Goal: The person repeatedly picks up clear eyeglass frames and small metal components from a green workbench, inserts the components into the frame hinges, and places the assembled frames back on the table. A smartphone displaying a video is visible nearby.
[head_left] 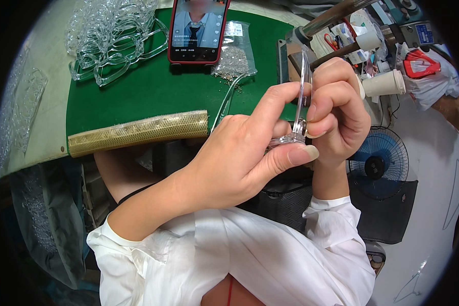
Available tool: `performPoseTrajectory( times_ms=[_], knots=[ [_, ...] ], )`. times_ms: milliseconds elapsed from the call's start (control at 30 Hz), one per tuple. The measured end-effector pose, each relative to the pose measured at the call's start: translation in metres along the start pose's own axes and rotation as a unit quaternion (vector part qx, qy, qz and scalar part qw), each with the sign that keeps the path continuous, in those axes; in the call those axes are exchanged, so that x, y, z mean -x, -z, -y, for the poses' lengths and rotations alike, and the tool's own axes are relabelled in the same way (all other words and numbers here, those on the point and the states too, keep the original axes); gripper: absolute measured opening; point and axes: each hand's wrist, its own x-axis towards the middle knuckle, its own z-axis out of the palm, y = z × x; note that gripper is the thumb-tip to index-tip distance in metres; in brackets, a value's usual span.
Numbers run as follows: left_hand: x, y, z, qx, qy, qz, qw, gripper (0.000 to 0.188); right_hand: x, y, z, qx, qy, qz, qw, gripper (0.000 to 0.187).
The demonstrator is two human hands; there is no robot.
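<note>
A clear plastic eyeglass frame is gripped in my left hand, thumb underneath and index finger stretched along the upright temple arm. The other clear temple arm sticks out behind that hand over the green mat. My right hand has its fingers curled, thumb and fingertip pinched together right at the frame's hinge corner. Something small and metallic shows by those fingertips, too small to name. A clear plastic bag of tiny metal pieces lies beyond my hands, with some pieces spilled at its mouth.
On the green mat a phone stands propped, beside a pile of clear eyeglass frames. A gold mesh-patterned strip lines the table's near edge. At right are a metal bench press, a white cup and a blue fan.
</note>
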Motion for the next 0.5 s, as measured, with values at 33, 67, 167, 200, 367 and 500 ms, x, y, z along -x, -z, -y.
performPoseTrajectory(
  times_ms=[33,67,167,200,367,500],
  knots=[
    [0.0000,-0.0001,-0.0003,0.001,0.002,0.002,1.000,0.080,-0.0003,0.0000,-0.0007,0.003,0.003,0.001,1.000,0.026],
    [-0.0001,-0.0001,-0.0008,0.003,0.005,0.005,1.000,0.080,-0.0009,0.0002,-0.0011,0.012,0.014,0.003,1.000,0.026],
    [0.0001,0.0006,-0.0029,-0.002,0.014,0.007,1.000,0.079,-0.0027,0.0012,-0.0029,0.029,0.043,0.010,0.999,0.027],
    [0.0002,0.0008,-0.0033,-0.004,0.017,0.007,1.000,0.079,-0.0030,0.0015,-0.0037,0.028,0.049,0.011,0.998,0.027],
    [0.0000,-0.0007,-0.0029,0.009,0.010,-0.001,1.000,0.079,-0.0006,-0.0001,-0.0039,0.000,0.045,-0.009,0.999,0.026],
    [-0.0012,0.0023,-0.0049,-0.028,0.001,0.007,1.000,0.077,-0.0006,-0.0027,-0.0038,-0.014,0.049,-0.023,0.998,0.025]
  ],
)
